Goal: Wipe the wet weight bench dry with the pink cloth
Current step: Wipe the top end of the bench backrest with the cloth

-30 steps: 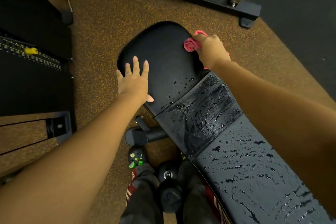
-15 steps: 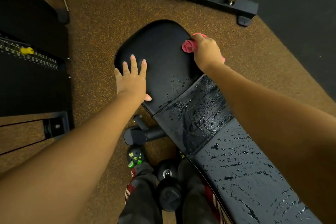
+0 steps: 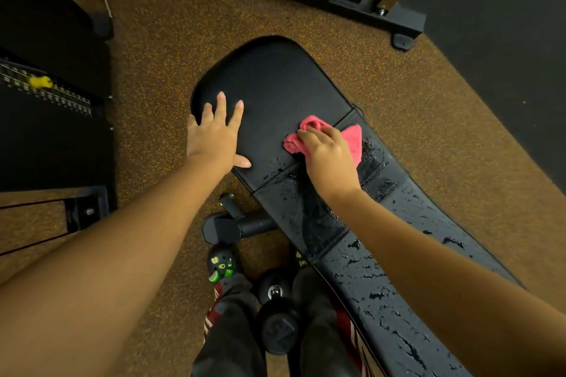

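Black padded vinyl weight bench (image 3: 275,92) angled across speckled brown rubber floor (image 3: 159,49). Far seat pad mostly dry; water beads along seam and over near pad. Bunched pink cloth (image 3: 318,135) pressed on bench at seam, right side. Right hand (image 3: 329,156) atop cloth, fingers (image 3: 306,135) curled down, gripping it. Left hand (image 3: 216,135) flat on left edge of seat pad, fingers spread open. Black dumbbell (image 3: 277,315) on floor between legs.

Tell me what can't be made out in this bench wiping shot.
Head view only:
- Bench near end: cut off by the bottom edge.
- Bench surface under the pink cloth and right hand: covered.
- Dumbbell marking: too dark to read.
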The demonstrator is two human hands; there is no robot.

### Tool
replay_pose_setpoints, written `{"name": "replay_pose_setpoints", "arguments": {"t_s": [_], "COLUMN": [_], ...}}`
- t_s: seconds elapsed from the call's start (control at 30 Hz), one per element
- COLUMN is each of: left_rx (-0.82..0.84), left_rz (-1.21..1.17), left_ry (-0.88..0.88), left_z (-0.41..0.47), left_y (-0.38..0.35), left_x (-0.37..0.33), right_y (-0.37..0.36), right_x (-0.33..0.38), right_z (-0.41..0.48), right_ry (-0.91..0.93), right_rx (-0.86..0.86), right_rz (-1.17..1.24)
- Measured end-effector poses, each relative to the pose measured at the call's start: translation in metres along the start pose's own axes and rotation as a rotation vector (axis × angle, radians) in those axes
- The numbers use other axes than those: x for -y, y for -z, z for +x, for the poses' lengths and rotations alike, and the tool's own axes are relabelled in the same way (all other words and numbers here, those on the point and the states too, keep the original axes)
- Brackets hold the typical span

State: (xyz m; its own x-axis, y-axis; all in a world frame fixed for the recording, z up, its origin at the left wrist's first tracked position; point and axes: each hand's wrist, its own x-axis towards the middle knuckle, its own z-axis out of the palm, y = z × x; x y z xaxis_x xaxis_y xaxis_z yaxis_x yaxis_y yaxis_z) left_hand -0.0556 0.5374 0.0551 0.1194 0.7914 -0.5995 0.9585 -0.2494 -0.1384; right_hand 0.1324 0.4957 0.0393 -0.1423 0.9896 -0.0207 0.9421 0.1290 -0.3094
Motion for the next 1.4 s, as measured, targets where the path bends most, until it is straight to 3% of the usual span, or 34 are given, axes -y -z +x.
{"name": "replay_pose_setpoints", "arguments": {"t_s": [0.2, 0.33, 0.4, 0.53, 0.63, 0.97, 1.2, 1.4], "left_rx": [-0.021, -0.055, -0.068, -0.066, -0.043, -0.041, -0.115, -0.133], "left_rz": [-0.039, -0.07, -0.119, -0.149, -0.169, -0.189, -0.333, -0.551], "left_ry": [-0.021, -0.048, -0.073, -0.127, -0.132, -0.053, -0.014, 0.136], "left_z": [-0.002, -0.001, 0.0, -0.002, -0.007, -0.016, -0.021, -0.045], "left_y": [0.0, 0.003, 0.007, 0.01, 0.004, -0.016, -0.026, -0.054], "left_x": [0.004, 0.011, 0.017, 0.026, 0.026, 0.018, 0.018, 0.012], "right_y": [-0.007, -0.023, -0.023, -0.018, -0.019, -0.029, -0.024, -0.026], "right_x": [0.026, 0.045, 0.041, 0.024, 0.02, 0.042, 0.028, 0.042], "right_z": [0.011, -0.011, -0.018, 0.004, 0.025, -0.035, -0.011, -0.039], "right_ry": [-0.317, 0.061, 0.154, -0.012, -0.152, 0.268, 0.066, 0.338], "right_rx": [-0.078, -0.031, 0.01, -0.085, -0.013, 0.1, 0.038, 0.134], "right_rz": [0.085, 0.084, 0.092, 0.092, 0.123, 0.15, 0.117, 0.147]}}
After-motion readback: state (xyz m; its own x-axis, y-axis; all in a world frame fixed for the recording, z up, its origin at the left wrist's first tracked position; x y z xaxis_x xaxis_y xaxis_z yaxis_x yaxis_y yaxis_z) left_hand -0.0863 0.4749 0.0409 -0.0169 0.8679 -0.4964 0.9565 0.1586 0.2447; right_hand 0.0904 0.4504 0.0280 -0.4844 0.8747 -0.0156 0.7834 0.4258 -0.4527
